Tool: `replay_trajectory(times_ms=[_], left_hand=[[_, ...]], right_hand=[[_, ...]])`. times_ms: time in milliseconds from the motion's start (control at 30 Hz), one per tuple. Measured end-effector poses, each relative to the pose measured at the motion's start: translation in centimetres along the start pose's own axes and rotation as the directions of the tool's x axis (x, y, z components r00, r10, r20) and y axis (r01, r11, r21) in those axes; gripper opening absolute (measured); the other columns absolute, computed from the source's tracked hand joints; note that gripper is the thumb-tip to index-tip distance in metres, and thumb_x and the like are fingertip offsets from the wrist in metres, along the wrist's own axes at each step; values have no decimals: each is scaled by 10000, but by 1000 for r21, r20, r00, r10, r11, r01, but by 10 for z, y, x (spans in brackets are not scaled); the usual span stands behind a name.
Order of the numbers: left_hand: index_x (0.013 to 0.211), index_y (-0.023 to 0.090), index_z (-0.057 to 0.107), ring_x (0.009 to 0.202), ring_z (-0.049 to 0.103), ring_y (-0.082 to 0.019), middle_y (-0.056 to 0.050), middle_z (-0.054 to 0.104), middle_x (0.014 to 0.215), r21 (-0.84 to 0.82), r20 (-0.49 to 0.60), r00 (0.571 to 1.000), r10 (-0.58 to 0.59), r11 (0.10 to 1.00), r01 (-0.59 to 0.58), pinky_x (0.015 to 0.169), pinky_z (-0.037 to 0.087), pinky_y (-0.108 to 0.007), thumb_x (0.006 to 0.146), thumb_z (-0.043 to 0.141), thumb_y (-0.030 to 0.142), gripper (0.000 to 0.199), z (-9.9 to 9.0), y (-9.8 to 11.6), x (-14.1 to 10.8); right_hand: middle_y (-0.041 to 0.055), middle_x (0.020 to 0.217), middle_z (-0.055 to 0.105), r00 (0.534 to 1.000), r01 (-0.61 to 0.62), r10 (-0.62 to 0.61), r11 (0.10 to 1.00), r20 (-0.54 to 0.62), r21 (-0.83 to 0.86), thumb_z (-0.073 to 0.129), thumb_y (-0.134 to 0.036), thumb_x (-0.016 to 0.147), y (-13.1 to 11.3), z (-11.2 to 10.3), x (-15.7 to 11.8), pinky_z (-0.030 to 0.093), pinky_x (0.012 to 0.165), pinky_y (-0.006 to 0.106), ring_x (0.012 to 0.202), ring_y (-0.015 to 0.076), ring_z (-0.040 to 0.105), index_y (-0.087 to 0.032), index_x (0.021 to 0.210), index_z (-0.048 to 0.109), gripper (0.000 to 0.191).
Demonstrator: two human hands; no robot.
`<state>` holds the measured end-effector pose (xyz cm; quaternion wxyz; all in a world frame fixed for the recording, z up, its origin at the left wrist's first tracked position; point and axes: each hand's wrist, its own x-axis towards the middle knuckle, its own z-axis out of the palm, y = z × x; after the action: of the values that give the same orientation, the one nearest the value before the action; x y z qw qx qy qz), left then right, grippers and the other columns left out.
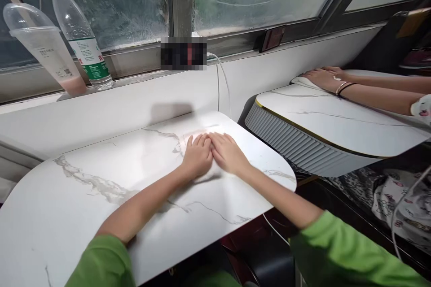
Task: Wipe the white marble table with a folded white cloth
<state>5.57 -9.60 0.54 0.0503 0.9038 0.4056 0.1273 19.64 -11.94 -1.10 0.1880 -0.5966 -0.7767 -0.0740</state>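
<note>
My left hand (pixel 197 156) lies palm down on the white marble-patterned table (pixel 101 161), its fingers pointing away from me. Beside it, touching at the thumbs and index fingers, my right hand (pixel 229 153) rests palm down as well. The fingers of both hands are stretched out. A bit of white, cloth-like material (pixel 213 173) shows below the hands; most of it is hidden under the palms.
On the window ledge stand a lidded plastic cup (pixel 50 56) with a pink drink, a green-capped bottle (pixel 81 38) and a blurred dark device (pixel 183 54) with a white cable. At right, another person's hands (pixel 323 78) rest on white cloth on a second table (pixel 323 112).
</note>
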Motion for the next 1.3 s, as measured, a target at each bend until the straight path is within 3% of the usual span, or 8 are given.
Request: replay_trajectory(times_ms=[200, 333, 533, 733, 900, 1000, 1100, 1300], left_hand=[[1412, 43, 348, 1393, 278, -285, -172, 376, 1468, 15, 24, 980, 198, 980, -199, 1159, 151, -499, 960, 285, 243, 498, -23, 23, -116], [1426, 45, 325, 1403, 258, -287, -173, 370, 1471, 7, 32, 985, 172, 985, -173, 1163, 147, -492, 958, 283, 239, 508, -34, 23, -150], [1420, 55, 346, 1407, 244, -275, -153, 359, 1482, -6, 48, 999, 2, 1000, -2, 1167, 166, -463, 916, 323, 211, 528, -31, -11, -128], [1421, 20, 319, 1404, 244, -283, -178, 323, 1494, 102, 49, 982, -185, 978, 179, 1161, 152, -456, 924, 291, 197, 529, -33, -83, -65], [1383, 61, 372, 1380, 292, -242, -151, 379, 1461, 119, 21, 975, -219, 969, 215, 1159, 158, -430, 925, 271, 190, 486, -39, -137, -25], [1355, 102, 409, 1369, 311, -215, -122, 413, 1442, 93, -22, 972, -236, 967, 237, 1162, 161, -411, 925, 269, 188, 460, -38, -149, -19], [1369, 103, 391, 1376, 299, -218, -122, 384, 1467, 101, -40, 970, -242, 964, 245, 1163, 154, -422, 931, 271, 193, 464, -35, -146, -23], [1359, 85, 405, 1389, 283, -239, -150, 365, 1477, 123, -33, 976, -215, 968, 218, 1159, 149, -447, 949, 280, 227, 451, -35, -117, -68]], right_hand=[[149, 1400, 479, 989, 105, -108, 994, -97, -34, 343, -181, 875, -84, -27, -95, 268, 1119, 468, 1338, 258, 360, -39, 1411, 363, 554], [151, 1416, 457, 979, 190, -189, 982, -76, -4, 367, -164, 836, -111, -35, -104, 294, 1099, 486, 1350, 264, 335, -52, 1474, 236, 661], [151, 1355, 519, 975, 224, -222, 968, -30, 110, 350, -175, 846, -107, -17, -52, 311, 1091, 458, 1280, 255, 419, -53, 1382, 416, 553], [141, 1308, 557, 973, 221, -232, 942, 15, 254, 326, -178, 855, -95, 22, 56, 305, 1070, 426, 1196, 252, 475, -60, 1317, 484, 502], [153, 1311, 547, 967, 228, -247, 946, 57, 229, 337, -160, 838, -95, 49, 126, 283, 1058, 393, 1185, 255, 470, -53, 1292, 490, 491], [143, 1291, 561, 970, 221, -237, 949, 50, 224, 329, -140, 827, -97, 56, 137, 283, 1050, 383, 1167, 246, 482, -60, 1292, 485, 497], [146, 1319, 542, 971, 223, -236, 953, 41, 205, 313, -155, 839, -98, 55, 130, 259, 1068, 395, 1208, 249, 458, -50, 1303, 474, 502], [144, 1399, 477, 954, 272, -284, 954, 94, 127, 280, -198, 880, -113, 41, 84, 223, 1100, 424, 1284, 253, 393, -38, 1346, 438, 517]])
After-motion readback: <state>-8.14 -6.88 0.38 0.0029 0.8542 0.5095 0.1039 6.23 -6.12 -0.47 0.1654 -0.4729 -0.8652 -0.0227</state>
